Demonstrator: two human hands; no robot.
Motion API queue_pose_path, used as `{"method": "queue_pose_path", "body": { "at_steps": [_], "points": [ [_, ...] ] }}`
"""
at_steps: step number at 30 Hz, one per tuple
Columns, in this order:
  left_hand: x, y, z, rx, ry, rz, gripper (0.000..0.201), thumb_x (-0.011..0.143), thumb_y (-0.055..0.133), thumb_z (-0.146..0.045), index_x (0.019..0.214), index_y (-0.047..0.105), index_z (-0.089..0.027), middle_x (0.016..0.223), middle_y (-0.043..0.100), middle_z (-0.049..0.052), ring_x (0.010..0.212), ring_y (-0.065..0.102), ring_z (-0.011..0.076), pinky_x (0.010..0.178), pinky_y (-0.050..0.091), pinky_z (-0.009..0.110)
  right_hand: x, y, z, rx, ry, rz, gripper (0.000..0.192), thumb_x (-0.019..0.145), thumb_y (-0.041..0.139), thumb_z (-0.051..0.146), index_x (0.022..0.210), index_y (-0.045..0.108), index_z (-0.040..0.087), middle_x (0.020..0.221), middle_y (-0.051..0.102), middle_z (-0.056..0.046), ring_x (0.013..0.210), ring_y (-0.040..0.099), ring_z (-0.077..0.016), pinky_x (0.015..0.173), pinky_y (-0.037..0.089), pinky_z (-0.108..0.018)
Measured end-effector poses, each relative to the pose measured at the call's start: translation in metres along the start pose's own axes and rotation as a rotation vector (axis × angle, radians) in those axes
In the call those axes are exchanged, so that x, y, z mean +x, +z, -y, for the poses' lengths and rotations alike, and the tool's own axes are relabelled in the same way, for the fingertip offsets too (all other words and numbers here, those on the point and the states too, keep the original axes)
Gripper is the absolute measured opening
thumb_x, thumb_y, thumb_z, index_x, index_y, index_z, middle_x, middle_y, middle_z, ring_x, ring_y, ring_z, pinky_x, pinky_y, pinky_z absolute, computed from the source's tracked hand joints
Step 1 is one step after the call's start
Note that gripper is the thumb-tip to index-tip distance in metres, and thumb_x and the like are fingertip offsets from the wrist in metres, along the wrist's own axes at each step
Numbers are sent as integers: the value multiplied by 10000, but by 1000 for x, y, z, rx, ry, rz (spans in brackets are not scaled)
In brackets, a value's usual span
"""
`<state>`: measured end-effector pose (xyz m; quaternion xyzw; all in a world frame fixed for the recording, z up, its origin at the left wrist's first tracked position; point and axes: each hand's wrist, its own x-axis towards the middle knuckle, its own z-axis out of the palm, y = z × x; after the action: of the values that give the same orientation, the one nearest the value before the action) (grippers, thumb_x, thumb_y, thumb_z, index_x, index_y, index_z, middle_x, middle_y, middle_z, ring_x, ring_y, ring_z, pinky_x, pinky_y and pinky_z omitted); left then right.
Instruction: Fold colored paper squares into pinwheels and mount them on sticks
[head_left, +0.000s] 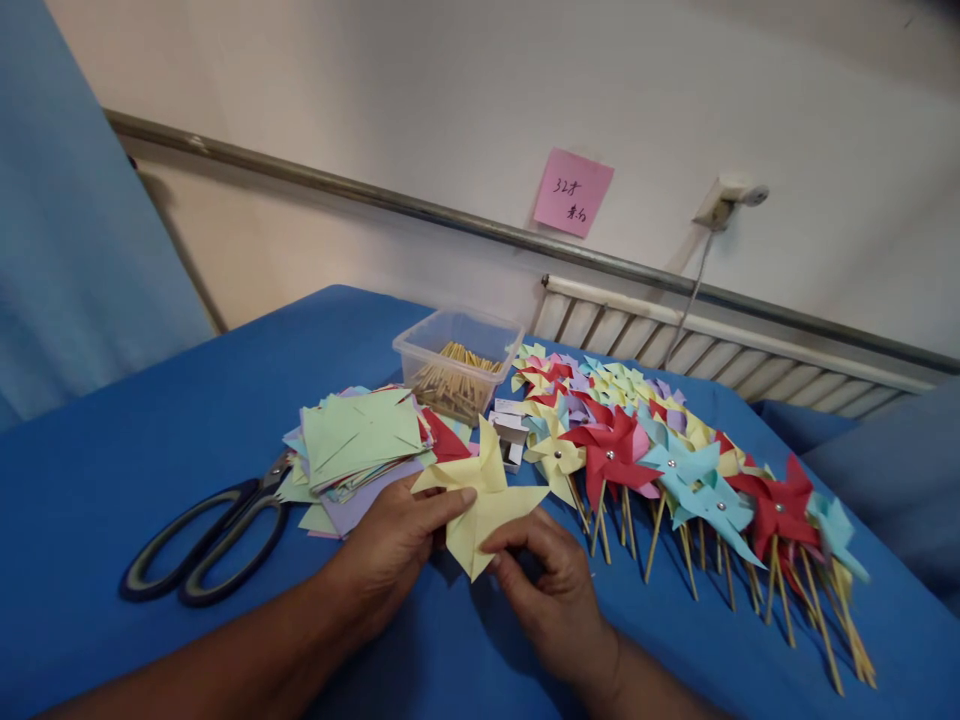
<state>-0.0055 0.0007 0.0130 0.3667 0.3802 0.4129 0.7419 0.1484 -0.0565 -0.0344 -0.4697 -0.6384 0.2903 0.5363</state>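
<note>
A yellow paper pinwheel (486,497) with folded blades lies flat on the blue cloth in front of me, with no stick on it. My left hand (390,545) presses its middle with the fingers laid over the left blade. My right hand (551,575) pinches the lower right blade near its tip. Just left of it lies a stack of cut paper squares (360,445), green on top. To the right, several finished pinwheels on wooden sticks (675,475) are spread in a row.
Black-handled scissors (217,535) lie at the left on the blue table cloth (150,430). A clear plastic box of wooden sticks (457,365) stands behind the paper stack, a small white box (511,432) beside it. A pink note (573,192) hangs on the wall.
</note>
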Motion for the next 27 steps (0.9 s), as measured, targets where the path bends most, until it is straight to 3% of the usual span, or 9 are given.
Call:
{"method": "queue_pose_path", "body": {
  "at_steps": [6, 10, 14, 27],
  "points": [
    [0, -1, 2, 90, -6, -51, 296, 636, 807, -227, 905, 731, -128, 770, 754, 64, 706, 681, 225, 702, 512, 318, 1, 3, -2, 112, 104, -20, 27, 834, 669, 241, 835, 673, 214, 735, 623, 2, 686, 564, -147, 641, 442, -263],
    [1, -2, 5, 124, -29, -40, 311, 629, 821, -248, 912, 746, -142, 852, 775, 84, 795, 695, 245, 738, 514, 318, 5, 6, -3, 226, 188, -123, 177, 818, 697, 328, 729, 627, 192, 795, 606, -20, 698, 544, -147, 617, 436, -261],
    [1, -4, 7, 152, -45, -12, 318, 657, 817, -293, 935, 754, -152, 870, 781, 83, 792, 696, 233, 761, 508, 318, 8, 7, -3, 294, 182, -135, 209, 804, 702, 324, 689, 594, 188, 953, 624, -58, 839, 584, -184, 707, 470, -296],
    [0, 0, 6, 208, -83, -54, 276, 588, 849, -277, 820, 762, -157, 754, 771, 57, 739, 684, 217, 701, 498, 283, 12, 8, -4, 309, 214, -172, 251, 797, 696, 349, 653, 558, 196, 880, 653, -62, 794, 612, -191, 696, 494, -317]
  ]
}}
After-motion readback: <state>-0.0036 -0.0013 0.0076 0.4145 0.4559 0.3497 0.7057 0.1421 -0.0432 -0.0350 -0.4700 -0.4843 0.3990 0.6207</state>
